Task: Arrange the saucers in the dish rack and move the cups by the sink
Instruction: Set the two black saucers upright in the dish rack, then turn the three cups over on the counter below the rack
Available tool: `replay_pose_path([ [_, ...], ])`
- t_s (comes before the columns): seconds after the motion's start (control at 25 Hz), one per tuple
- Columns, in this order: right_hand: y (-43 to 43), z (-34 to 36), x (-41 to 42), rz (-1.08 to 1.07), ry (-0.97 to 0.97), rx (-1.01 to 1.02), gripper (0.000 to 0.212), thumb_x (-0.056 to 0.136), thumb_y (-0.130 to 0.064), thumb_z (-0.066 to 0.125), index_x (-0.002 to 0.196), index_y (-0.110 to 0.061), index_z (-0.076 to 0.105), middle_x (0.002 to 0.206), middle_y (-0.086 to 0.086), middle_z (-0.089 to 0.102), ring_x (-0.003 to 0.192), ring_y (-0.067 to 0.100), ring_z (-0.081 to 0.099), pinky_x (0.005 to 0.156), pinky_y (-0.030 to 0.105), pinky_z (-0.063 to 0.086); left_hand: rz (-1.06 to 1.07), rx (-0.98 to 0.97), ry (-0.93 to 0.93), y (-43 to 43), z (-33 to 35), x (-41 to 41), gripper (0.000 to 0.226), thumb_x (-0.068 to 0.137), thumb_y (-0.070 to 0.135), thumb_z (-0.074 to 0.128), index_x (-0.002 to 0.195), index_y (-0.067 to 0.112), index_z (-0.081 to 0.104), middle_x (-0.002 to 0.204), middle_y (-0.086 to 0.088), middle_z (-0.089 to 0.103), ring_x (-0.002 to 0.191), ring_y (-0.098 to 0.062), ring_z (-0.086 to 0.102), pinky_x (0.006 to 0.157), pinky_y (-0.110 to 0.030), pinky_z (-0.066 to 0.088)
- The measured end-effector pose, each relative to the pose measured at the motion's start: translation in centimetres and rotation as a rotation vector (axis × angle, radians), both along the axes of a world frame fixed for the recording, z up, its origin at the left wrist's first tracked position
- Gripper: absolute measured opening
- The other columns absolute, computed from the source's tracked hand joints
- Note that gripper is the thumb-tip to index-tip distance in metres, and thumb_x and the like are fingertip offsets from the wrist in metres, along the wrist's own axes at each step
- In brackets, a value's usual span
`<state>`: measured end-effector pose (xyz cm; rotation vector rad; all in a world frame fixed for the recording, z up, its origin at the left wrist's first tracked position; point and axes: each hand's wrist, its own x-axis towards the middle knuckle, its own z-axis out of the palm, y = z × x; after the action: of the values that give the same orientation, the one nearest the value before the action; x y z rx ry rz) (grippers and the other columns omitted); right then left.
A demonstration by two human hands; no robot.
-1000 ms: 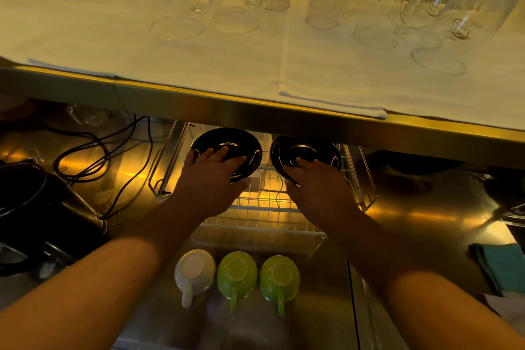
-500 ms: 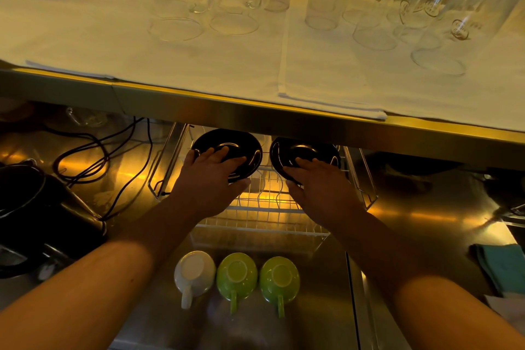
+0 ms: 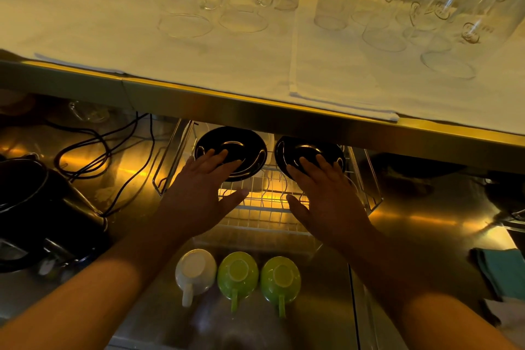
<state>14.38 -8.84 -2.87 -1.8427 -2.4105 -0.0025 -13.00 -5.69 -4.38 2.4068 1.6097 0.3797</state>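
Your hands, left [image 3: 199, 193] and right [image 3: 326, 196], lie spread, fingertips on the two saucers [image 3: 231, 150] [image 3: 309, 155]; leaning in the rack [image 3: 366, 179], they could topple if you let go carelessly.

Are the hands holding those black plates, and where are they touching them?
Not gripping. The left hand lays flat fingers on the left black saucer's near face; the right hand does likewise on the right black saucer.

Looking like a café/bar kitchen: stainless counter [image 3: 420, 224] running under a steel shelf [image 3: 255, 111], rows of upturned glasses [image 3: 383, 17] drying on white cloths [image 3: 341, 77], wire dish rack [image 3: 267, 207] w/ saucers, cups sitting inverted nearby, appliance cables [image 3: 93, 150] trailing at left.
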Motion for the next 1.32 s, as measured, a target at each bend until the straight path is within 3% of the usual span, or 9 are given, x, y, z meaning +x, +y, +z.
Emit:
replay_pose_path([
  [0.2,-2.5,0.3,-1.4,0.105,0.066,0.109,0.058,0.091,-0.049,0.052,0.143,-0.023,0.049,0.153,0.009,0.043,0.147,0.035,0.024,0.116,0.057,0.022,0.021,0.095,-0.201,-3.7,-0.1,-3.1,0.074,0.090,0.069,0.043,0.150,0.026,0.051,0.165,-0.001,0.036,0.154,-0.017,0.023,0.119,-0.044,0.030],
  [0.36,-5.2,-0.2,-2.0,0.195,0.062,0.138,0.058,0.095,-0.050,0.047,0.146,-0.023,0.044,0.156,0.008,0.037,0.149,0.031,0.017,0.117,0.057,0.024,0.012,0.227,-0.257,-7.0,-1.2,-5.7,0.061,0.094,0.057,0.053,0.142,0.020,0.060,0.158,-0.002,0.047,0.150,-0.020,0.037,0.117,-0.039,0.035],
  [0.48,-8.1,-1.5,-2.3,0.254,0.055,0.103,0.058,0.098,-0.049,0.043,0.149,-0.024,0.039,0.161,0.005,0.028,0.151,0.029,0.012,0.118,0.054,0.022,-0.019,0.244,-0.272,-9.1,-3.4,-7.6,0.056,0.095,0.054,0.055,0.143,0.025,0.056,0.161,0.003,0.044,0.151,-0.016,0.035,0.118,-0.041,0.035],
  [0.76,-11.6,-6.4,-3.2,0.184,-0.035,-0.106,0.059,0.096,-0.053,0.040,0.148,-0.028,0.040,0.159,0.002,0.032,0.150,0.026,0.016,0.116,0.052,0.029,0.108,0.122,-0.150,-12.5,-12.3,-10.6,0.072,0.097,0.068,0.040,0.146,0.017,0.053,0.158,-0.012,0.046,0.145,-0.033,0.043,0.113,-0.049,0.038],
  [0.92,-11.7,-9.2,-3.5,0.122,-0.138,-0.241,0.063,0.086,-0.054,0.053,0.142,-0.025,0.051,0.146,0.010,0.051,0.136,0.035,0.045,0.103,0.052,0.045,0.158,0.072,-0.026,-13.8,-17.4,-10.7,0.085,0.095,0.074,0.035,0.143,0.006,0.055,0.151,-0.024,0.051,0.139,-0.044,0.049,0.111,-0.058,0.038],
  [1.0,-11.8,-10.6,-3.5,0.148,-0.186,-0.257,0.064,0.079,-0.048,0.070,0.135,-0.021,0.059,0.136,0.015,0.060,0.122,0.040,0.057,0.092,0.053,0.053,0.215,-0.028,0.009,-14.4,-19.6,-10.4,0.095,0.090,0.083,0.034,0.147,0.008,0.051,0.154,-0.025,0.048,0.141,-0.047,0.046,0.108,-0.067,0.040],
  [1.12,-11.6,-12.8,-3.2,0.259,-0.296,-0.224,0.061,0.070,-0.042,0.079,0.124,-0.016,0.067,0.118,0.018,0.068,0.101,0.042,0.066,0.078,0.052,0.058,0.308,-0.217,0.037,-15.4,-22.5,-9.6,0.110,0.078,0.094,0.036,0.155,0.016,0.040,0.163,-0.021,0.036,0.150,-0.043,0.034,0.112,-0.071,0.030],
  [1.2,-11.5,-14.2,-2.8,0.323,-0.365,-0.240,0.058,0.066,-0.041,0.081,0.117,-0.016,0.070,0.106,0.017,0.070,0.086,0.039,0.068,0.066,0.049,0.059,0.390,-0.311,0.044,-16.2,-24.4,-8.9,0.116,0.073,0.099,0.038,0.159,0.020,0.032,0.168,-0.016,0.027,0.156,-0.037,0.021,0.117,-0.072,0.022],
  [1.32,-11.4,-15.9,-2.4,0.379,-0.439,-0.392,0.043,0.080,-0.037,0.069,0.119,-0.019,0.066,0.098,0.013,0.072,0.075,0.034,0.068,0.057,0.045,0.058,0.477,-0.341,0.094,-17.0,-26.2,-7.5,0.125,0.069,0.103,0.034,0.163,0.021,0.021,0.173,-0.009,0.013,0.160,-0.028,0.001,0.121,-0.068,0.004],
])
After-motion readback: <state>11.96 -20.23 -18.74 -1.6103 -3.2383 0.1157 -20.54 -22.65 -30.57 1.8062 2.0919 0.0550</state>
